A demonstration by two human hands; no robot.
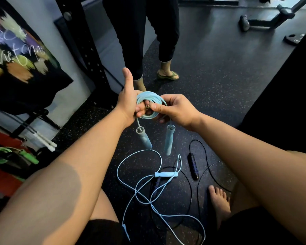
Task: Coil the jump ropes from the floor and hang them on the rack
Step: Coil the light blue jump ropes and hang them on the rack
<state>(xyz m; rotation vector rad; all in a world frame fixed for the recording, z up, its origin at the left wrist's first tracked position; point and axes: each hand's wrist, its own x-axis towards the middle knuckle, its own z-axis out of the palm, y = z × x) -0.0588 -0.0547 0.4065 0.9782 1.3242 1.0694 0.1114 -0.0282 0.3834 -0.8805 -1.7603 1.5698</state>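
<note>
Both forearms reach forward; the left hand, thumb up toward 12 o'clock, grips the coiled light-blue rope, which the right hand pinches at 3 o'clock.

Two hands hold a light blue rope wound into a small ring: the left hand has fingers poked through the ring with its thumb sticking up, and the right hand pinches the ring's right side. Two blue handles hang down from the ring, not touching the floor. On the dark speckled floor below lie a loose light blue rope and a black rope, crossing each other, and another person's legs stand just past the hands.
</note>
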